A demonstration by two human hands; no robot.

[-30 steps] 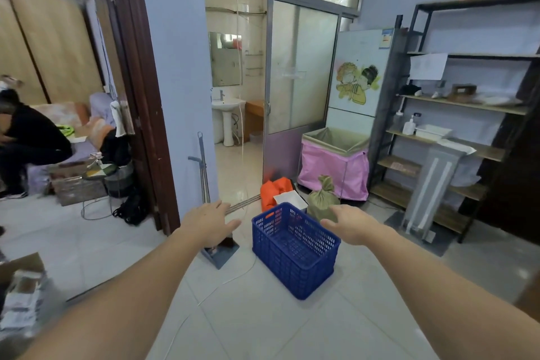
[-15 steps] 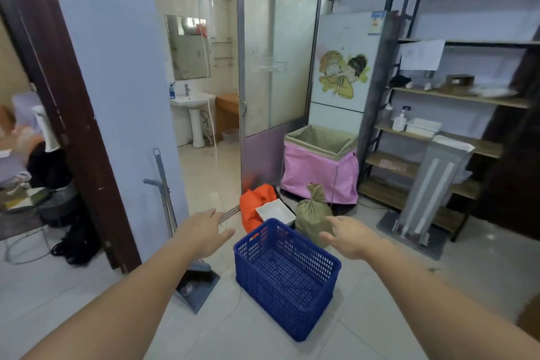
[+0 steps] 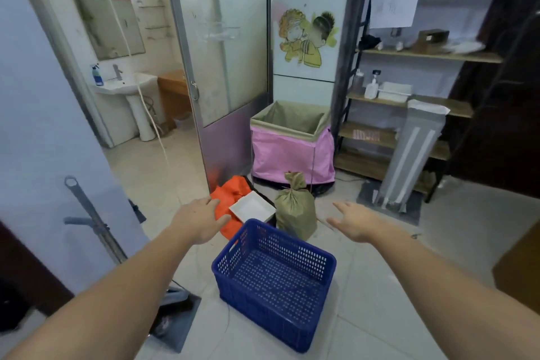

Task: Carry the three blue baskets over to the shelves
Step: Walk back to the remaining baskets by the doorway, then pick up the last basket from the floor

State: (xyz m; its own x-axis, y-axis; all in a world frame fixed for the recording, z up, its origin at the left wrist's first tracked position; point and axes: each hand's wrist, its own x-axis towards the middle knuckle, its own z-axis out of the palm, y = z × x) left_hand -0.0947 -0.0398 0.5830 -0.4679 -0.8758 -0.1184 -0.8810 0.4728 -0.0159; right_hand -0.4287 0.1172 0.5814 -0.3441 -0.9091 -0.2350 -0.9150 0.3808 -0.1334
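One blue perforated basket (image 3: 274,280) stands empty on the tiled floor just in front of me. My left hand (image 3: 198,221) hovers above and to the left of its far left corner, fingers apart, holding nothing. To the right of the far rim, my right hand (image 3: 352,221) is also spread and empty. Neither hand touches the basket. The shelves (image 3: 409,105), a dark metal frame with wooden boards, stand at the back right. I see no other blue baskets.
Behind the basket lie an orange bag (image 3: 230,196), a white tray (image 3: 252,207) and a tied olive sack (image 3: 296,207). A pink-sided hamper (image 3: 292,152) and a leaning white panel (image 3: 412,155) stand before the shelves. A dustpan with a long handle (image 3: 96,225) stands at my left.
I have come closer to the basket, which now sits lower and nearer in view. Both hands stay stretched out and empty, the right one now spread wider.
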